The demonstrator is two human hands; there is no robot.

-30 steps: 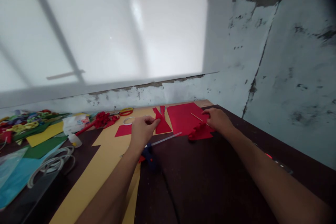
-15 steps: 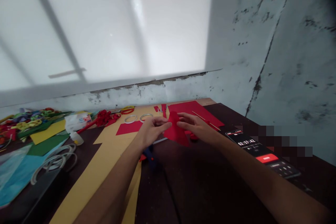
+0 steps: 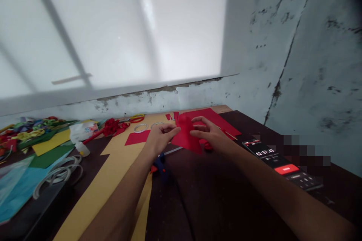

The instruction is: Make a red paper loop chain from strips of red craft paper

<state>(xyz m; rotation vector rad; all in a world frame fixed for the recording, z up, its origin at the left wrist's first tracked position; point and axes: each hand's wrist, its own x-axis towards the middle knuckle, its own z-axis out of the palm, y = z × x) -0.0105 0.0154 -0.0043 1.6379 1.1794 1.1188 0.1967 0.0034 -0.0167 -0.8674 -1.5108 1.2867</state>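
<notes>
Left hand [image 3: 160, 138] and right hand [image 3: 210, 135] pinch a red paper cutout [image 3: 186, 137] between them above a dark table [image 3: 220, 196], blue glue gun [image 3: 161, 163] just below, red paper sheet [image 3: 215, 117] behind, phone [image 3: 283, 160] running a timer to the right, 2 tape rings [image 3: 147, 126] on yellow paper [image 3: 113, 173].

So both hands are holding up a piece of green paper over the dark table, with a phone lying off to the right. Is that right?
Not quite: the paper is red, not green, as the head view shows. The left hand and the right hand pinch it between them above the dark table, and the phone lies to the right.
</notes>
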